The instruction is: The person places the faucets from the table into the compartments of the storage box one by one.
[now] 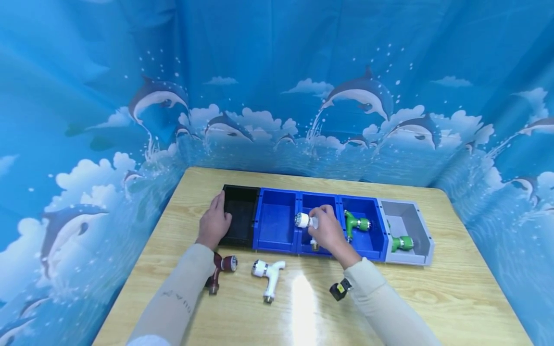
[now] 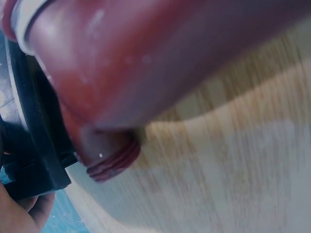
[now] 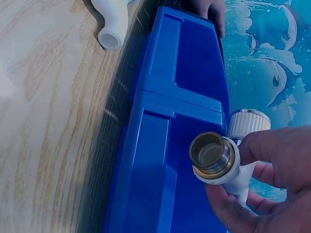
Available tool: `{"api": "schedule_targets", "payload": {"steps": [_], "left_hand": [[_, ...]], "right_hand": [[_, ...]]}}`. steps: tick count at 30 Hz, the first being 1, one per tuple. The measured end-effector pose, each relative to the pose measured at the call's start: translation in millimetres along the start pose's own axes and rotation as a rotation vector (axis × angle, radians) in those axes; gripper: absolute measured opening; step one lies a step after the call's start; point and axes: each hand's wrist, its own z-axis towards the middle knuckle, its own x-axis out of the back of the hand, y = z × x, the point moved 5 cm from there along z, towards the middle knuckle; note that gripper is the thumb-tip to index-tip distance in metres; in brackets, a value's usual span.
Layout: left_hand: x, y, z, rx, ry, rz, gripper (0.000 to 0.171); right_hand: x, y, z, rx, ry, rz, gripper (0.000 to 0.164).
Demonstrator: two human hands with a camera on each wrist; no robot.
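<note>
Between its thumb and fingers my right hand [image 1: 326, 228] holds a white faucet [image 1: 303, 220] with a ribbed knob, over the middle blue bin [image 1: 318, 199]. The right wrist view shows that faucet's brass threaded end [image 3: 211, 153] facing the camera. At the left end of the row, my left hand [image 1: 214, 221] grips the side wall of the black bin [image 1: 240, 216]. A dark red faucet [image 1: 227, 263] lies on the table beside my left forearm, partly hidden by the sleeve; it looms large and blurred in the left wrist view. Another white faucet [image 1: 271, 276] lies in front of the bins.
Green faucets lie in the right blue bin [image 1: 374, 204] and the grey bin [image 1: 424, 230]. The left blue bin [image 1: 277, 216] stands beside the black one. A small black device [image 1: 339, 289] with a yellow mark is by my right wrist. A dolphin-print curtain [image 1: 277, 96] surrounds the table.
</note>
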Motion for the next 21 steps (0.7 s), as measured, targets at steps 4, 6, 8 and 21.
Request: {"api": "schedule_targets", "payload": {"steps": [4, 6, 8, 21], "left_hand": [[0.7, 0.1, -0.2, -0.004, 0.004, 0.000, 0.073], [1.2, 0.5, -0.2, -0.005, 0.004, 0.001, 0.073], [1.2, 1.4, 0.2, -0.004, 0.002, 0.001, 0.073], [0.2, 1.6, 0.8, -0.003, 0.010, 0.021, 0.074]], "right_hand": [[0.3, 2.2, 2.8, -0.002, 0.008, 0.004, 0.031], [0.6, 4.1, 4.4, -0.006, 0.016, 0.006, 0.032], [0.7, 7.0, 5.4, -0.011, 0.023, 0.005, 0.032], [2.3, 20.3, 9.5, -0.020, 0.044, -0.015, 0.034]]}}
